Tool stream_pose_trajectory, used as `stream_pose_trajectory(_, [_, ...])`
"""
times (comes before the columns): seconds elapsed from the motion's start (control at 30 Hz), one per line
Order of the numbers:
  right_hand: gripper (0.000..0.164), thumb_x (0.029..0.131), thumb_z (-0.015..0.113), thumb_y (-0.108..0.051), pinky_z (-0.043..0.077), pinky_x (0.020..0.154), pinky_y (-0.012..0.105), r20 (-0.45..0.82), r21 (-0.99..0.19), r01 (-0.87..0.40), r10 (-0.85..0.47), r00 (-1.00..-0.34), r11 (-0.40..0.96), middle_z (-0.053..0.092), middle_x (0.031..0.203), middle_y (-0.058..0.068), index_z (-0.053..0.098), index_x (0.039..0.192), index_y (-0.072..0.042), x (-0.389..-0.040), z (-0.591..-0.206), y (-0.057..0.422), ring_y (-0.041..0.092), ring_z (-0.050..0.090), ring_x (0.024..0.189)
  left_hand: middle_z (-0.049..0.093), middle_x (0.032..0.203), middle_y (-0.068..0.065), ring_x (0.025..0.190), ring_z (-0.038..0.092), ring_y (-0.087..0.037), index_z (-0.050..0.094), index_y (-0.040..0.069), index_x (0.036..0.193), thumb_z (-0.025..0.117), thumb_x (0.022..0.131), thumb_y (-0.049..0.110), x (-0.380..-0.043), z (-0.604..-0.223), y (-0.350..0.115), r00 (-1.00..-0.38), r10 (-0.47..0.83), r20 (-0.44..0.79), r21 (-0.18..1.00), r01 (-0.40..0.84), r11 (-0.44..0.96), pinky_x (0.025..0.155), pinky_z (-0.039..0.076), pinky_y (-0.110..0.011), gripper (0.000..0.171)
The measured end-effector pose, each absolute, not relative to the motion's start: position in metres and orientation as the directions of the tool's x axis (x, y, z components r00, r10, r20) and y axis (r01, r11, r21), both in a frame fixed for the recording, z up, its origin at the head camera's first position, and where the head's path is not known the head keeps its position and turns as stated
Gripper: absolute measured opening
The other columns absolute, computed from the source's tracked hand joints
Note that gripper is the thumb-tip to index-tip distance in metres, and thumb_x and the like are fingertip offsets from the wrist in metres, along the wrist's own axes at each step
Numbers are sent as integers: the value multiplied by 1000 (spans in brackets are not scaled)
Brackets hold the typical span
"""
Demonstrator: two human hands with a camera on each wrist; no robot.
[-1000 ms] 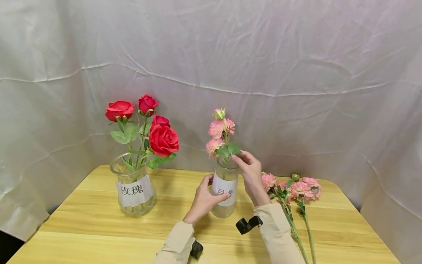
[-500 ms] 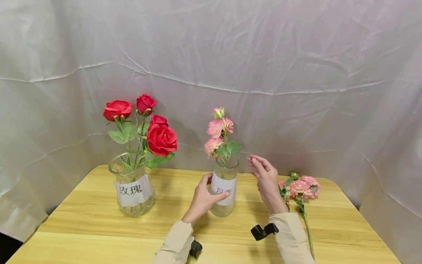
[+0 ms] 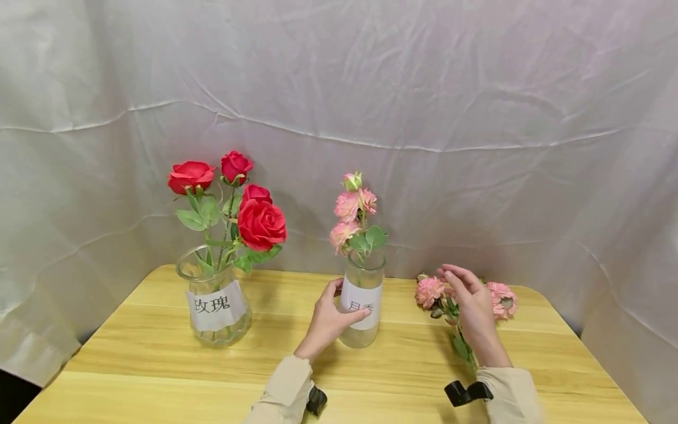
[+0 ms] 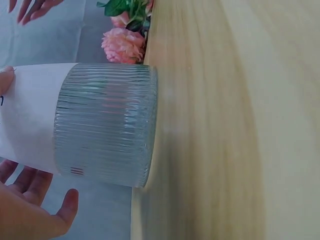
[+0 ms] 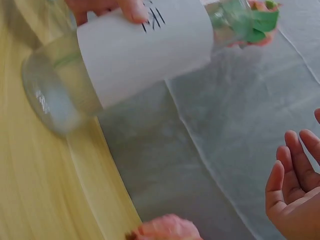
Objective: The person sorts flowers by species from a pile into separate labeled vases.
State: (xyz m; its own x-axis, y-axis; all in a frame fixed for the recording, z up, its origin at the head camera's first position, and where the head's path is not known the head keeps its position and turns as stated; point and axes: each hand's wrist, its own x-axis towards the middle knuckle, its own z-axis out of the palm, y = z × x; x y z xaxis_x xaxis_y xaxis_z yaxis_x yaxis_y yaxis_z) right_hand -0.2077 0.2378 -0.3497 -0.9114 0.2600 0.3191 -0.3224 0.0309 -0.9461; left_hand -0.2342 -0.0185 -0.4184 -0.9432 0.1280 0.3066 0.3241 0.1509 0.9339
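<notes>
My left hand grips a narrow glass vase from its left side, thumb across the white paper label. Ribbed glass shows at the vase's base in the left wrist view. A stem of pink flowers with green leaves stands in the vase. Off to the right, my right hand hovers over pink flowers lying on the table, partly hiding them. Nothing is held in that hand; its fingers are loosely bent in the right wrist view, where one pink bloom shows below.
A wider glass vase with a white label holds several red roses at the left. The wooden table backs onto a grey cloth. Black cameras sit on both wrists.
My right hand has let go of the flower stem at the vase mouth and moved right, over the lying pink flowers. My left hand has stayed on the vase.
</notes>
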Motion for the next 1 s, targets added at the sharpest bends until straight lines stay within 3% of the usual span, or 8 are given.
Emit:
stream_pose_trajectory(0.1, [17, 97, 59, -17, 49, 76, 19, 326, -944, -327, 263, -908, 43, 71, 99, -7, 67, 110, -9, -201, -350, 251, 9, 63, 93, 57, 120, -11, 112, 51, -29, 49, 4, 131, 85, 73, 28, -234, -418, -18, -944, 125, 305, 935, 322, 149, 96, 38, -53, 72])
stream_pose_trajectory(0.33, [18, 97, 60, -18, 48, 74, 14, 343, -925, -288, 221, -913, 248, 61, 106, -13, 67, 112, -13, -193, -354, 280, 3, 59, 92, 57, 120, -11, 112, 51, -29, 49, 5, 131, 85, 73, 26, -236, -418, -18, -944, 117, 310, 935, 325, 144, 97, 38, -52, 71])
stream_pose_trajectory(0.53, [17, 95, 62, -11, 49, 72, 16, 292, -932, -239, 171, -941, 274, 65, 99, -16, 68, 107, -21, -183, -365, 301, -1, 61, 89, 57, 120, -10, 111, 52, -27, 49, 5, 131, 84, 74, 26, -235, -419, -16, -942, 126, 312, 934, 328, 140, 96, 38, -51, 71])
stream_pose_trajectory(0.63, [21, 95, 62, -13, 50, 74, 18, 263, -922, -210, 126, -957, 325, 67, 103, -17, 67, 116, -12, -178, -372, 311, -1, 61, 92, 57, 119, -10, 111, 52, -26, 50, 5, 131, 85, 73, 27, -234, -419, -15, -944, 118, 309, 935, 324, 146, 96, 39, -50, 71])
stream_pose_trajectory(0.77, [40, 96, 62, -20, 52, 76, 22, 188, -900, -128, 106, -977, 417, 65, 106, -19, 57, 127, 5, -172, -381, 322, -2, 61, 92, 57, 120, -10, 111, 52, -26, 50, 5, 130, 85, 73, 26, -234, -420, -15, -946, 114, 304, 936, 319, 147, 97, 38, -50, 70])
stream_pose_trajectory(0.93, [50, 95, 63, -24, 53, 77, 27, 88, -880, -29, 102, -991, 474, 63, 105, -20, 53, 129, 11, -167, -391, 332, -1, 61, 92, 57, 120, -10, 112, 52, -27, 50, 5, 130, 85, 73, 26, -234, -420, -17, -948, 116, 297, 940, 311, 138, 96, 39, -50, 70])
stream_pose_trajectory(1.0, [50, 95, 64, -22, 53, 77, 28, 80, -881, -21, 104, -991, 473, 66, 106, -14, 53, 129, 12, -167, -394, 334, 2, 63, 92, 57, 120, -10, 112, 52, -27, 50, 5, 130, 85, 73, 26, -234, -420, -18, -949, 115, 293, 942, 307, 135, 97, 38, -51, 70])
